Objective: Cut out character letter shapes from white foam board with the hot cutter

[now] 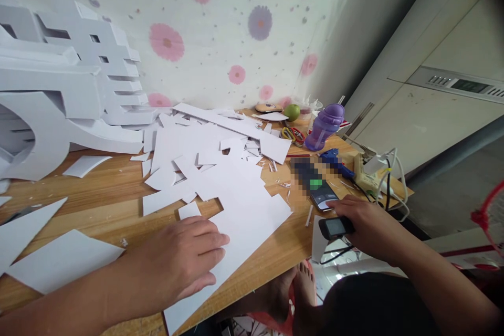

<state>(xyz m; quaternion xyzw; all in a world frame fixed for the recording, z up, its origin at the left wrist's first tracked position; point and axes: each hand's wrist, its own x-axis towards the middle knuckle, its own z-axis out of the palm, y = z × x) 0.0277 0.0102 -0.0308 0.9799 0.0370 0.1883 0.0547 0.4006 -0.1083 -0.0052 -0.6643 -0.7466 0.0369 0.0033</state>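
The left hand (192, 254) lies palm down over the near part of a large, irregularly cut white sheet (252, 220), its fingers released and slightly apart, with nothing in their grip. The sheet is spread across the middle of the wooden table (118, 189), its near corner reaching the table's front edge.

The right hand (366, 220) is at the table's right front edge, its fingers grasping a small black device (335, 227) with a grey screen. One fingertip meets the near end of a smartphone (321, 194), which lies face up with a green patch on its display; part of the phone is blurred out. A black cable (334, 257) hangs just below the device.

Smaller white offcuts (86, 165) surround the sheet, and a long white strip (232, 123) lies across its far part. At the back left stands a white cut-out model (82, 81) with curved and notched pieces. Toward the far right are scissors (289, 134) with yellow handles, a green fruit (292, 112) and an upright purple bottle (325, 126). A blue glue gun (334, 160) lies between the smartphone and a power strip (367, 178) with white cords.
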